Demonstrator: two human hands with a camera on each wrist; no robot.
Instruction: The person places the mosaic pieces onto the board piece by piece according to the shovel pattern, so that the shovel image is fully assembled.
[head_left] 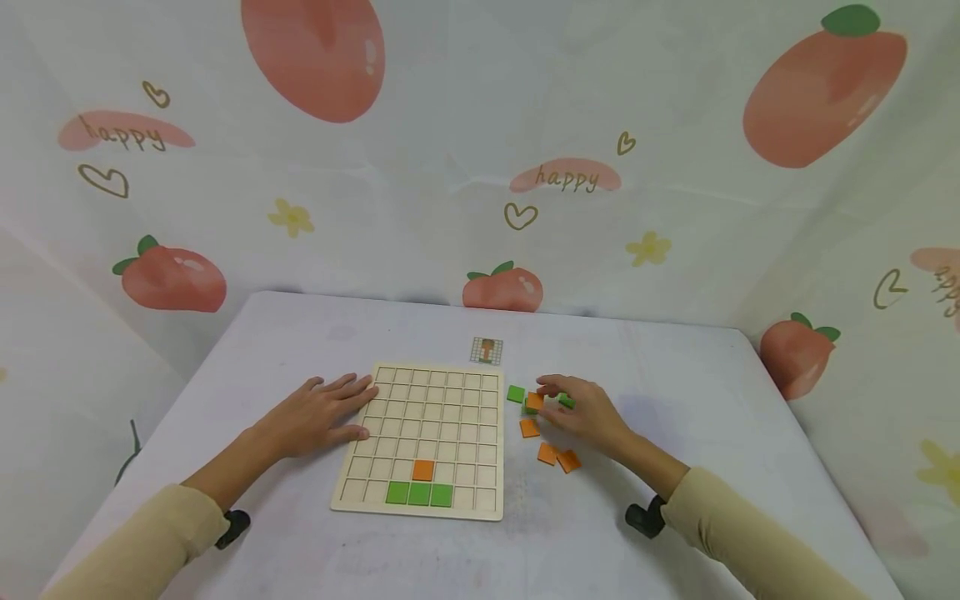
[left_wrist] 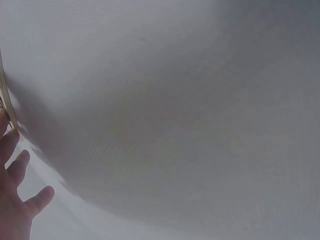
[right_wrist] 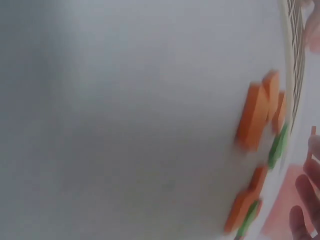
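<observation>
A pale wooden grid board (head_left: 424,434) lies on the table. Three green tiles (head_left: 419,494) fill adjoining squares of its bottom row, with an orange tile (head_left: 423,471) above the middle one. My left hand (head_left: 318,417) rests with spread fingers on the board's left edge. To the right of the board, my right hand (head_left: 588,410) pinches another orange tile (head_left: 535,401) between thumb and fingers, over a partly hidden green tile. In the right wrist view, fingers (right_wrist: 309,192) show at the right edge beside a thin orange sliver (right_wrist: 312,135).
Loose orange tiles (head_left: 529,428) lie right of the board, two of them touching nearer me. A green tile (head_left: 516,393) sits by the board's edge; another green tile (head_left: 566,401) is partly under my right hand. A small gridded picture card (head_left: 487,350) lies behind the board.
</observation>
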